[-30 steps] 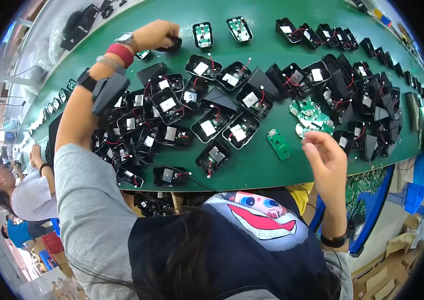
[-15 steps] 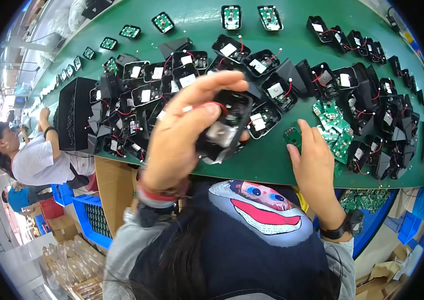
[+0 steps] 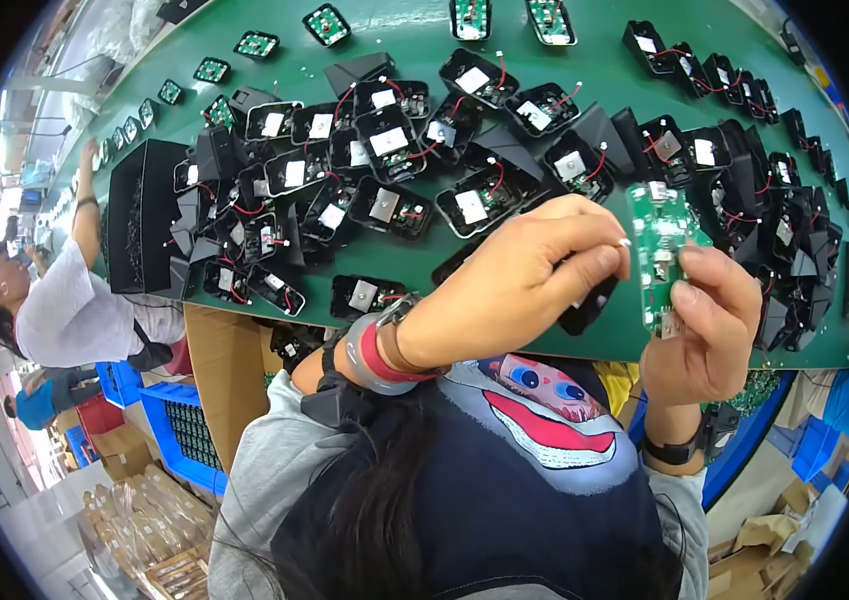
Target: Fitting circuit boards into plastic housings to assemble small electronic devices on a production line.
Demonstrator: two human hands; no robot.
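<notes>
In front of me, my left hand [image 3: 534, 265] is closed, thumb and index finger pinching a small white wire connector [image 3: 625, 243]. Below those fingers shows part of a black plastic housing [image 3: 592, 305], mostly covered by the hand, which seems to hold it too. A green circuit board [image 3: 656, 255] stands upright between the thumb and fingers of my right hand [image 3: 709, 330], its component side showing. The connector is close to the board's left edge; whether they touch I cannot tell. Behind both hands lie several open black housings [image 3: 474, 205] with red wires and white or metal squares inside.
More housings [image 3: 784, 230] crowd the green table [image 3: 584, 85] at the right. Housings with green boards [image 3: 327, 25] form a row along the far side. A black box [image 3: 144, 215] stands at left, near a person [image 3: 64, 290]. Blue crates [image 3: 184, 435] sit below.
My left hand has moved right and lower with the housing, and now pinches its connector. My right hand has raised a circuit board from the table toward it.
</notes>
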